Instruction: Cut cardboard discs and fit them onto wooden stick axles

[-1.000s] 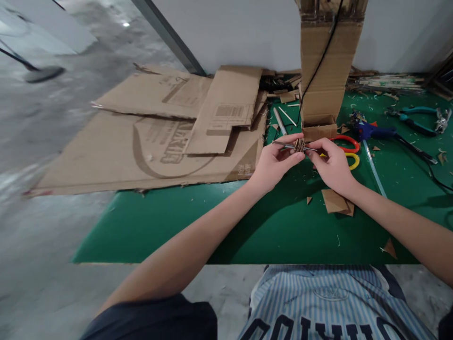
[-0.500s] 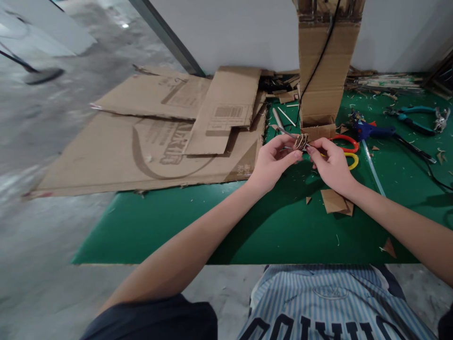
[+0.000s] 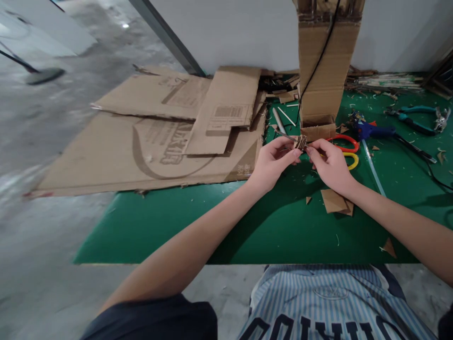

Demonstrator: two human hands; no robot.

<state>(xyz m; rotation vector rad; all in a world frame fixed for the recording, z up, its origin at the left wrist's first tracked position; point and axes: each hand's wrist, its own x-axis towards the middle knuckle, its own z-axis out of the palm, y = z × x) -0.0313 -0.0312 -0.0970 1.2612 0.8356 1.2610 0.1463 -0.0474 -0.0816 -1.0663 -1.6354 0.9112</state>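
Observation:
Both my hands meet over the green mat [image 3: 198, 226] near its far side. My left hand [image 3: 274, 163] is closed, pinching a small ribbed cardboard piece [image 3: 301, 141] with a thin stick through it. My right hand [image 3: 329, 165] is also closed, its fingertips pressed on the same small piece from the right. The thin stick [image 3: 283, 135] pokes out to the upper left of the piece. Just behind my fingers stands a tall cardboard column [image 3: 323, 75] with a black cable running down it.
Flattened cardboard sheets [image 3: 159, 137] cover the mat's left part and the floor. Red and yellow scissors [image 3: 348, 148], a blue glue gun [image 3: 375, 131] and teal pliers [image 3: 414, 117] lie to the right. Cardboard scraps [image 3: 334, 202] lie near my right wrist.
The small piece and its stick have tilted: the stick lay level across my fingers, now it slants up to the left. My hands have stayed in nearly the same place.

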